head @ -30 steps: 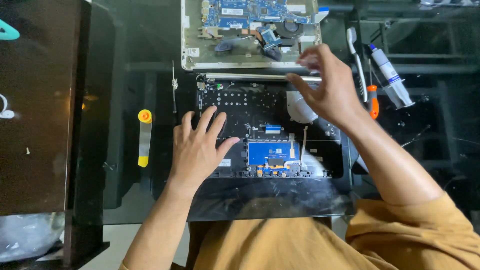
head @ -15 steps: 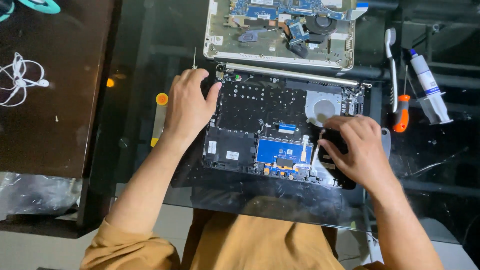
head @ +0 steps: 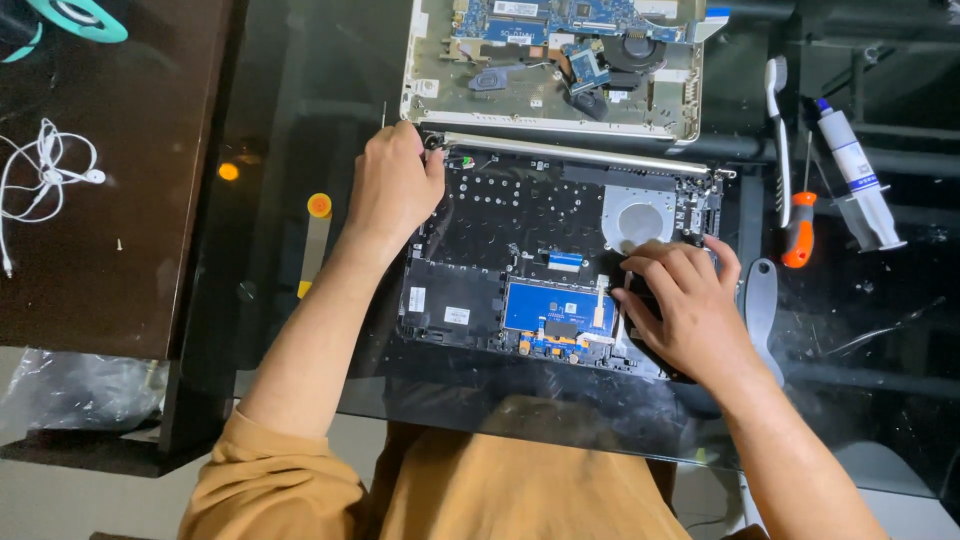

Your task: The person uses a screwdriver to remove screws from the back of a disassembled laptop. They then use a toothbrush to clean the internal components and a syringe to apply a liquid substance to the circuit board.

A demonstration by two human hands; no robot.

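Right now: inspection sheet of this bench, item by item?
Surface: dark glass table, with a dark wooden desk beside it.
Job's things: opened laptop base, black inside, blue panel near its front; a second opened chassis with board and fan lies behind it.
Clutter: orange-handled screwdriver, white syringe tube, toothbrush, grey pry tool, yellow-tipped tool.
Grippers: left hand on the base's rear left corner by the hinge; right hand pressed on its front right area.
Cables: white earphones on the desk.
Surroundings: plastic bag below the desk; teal object at the far left.
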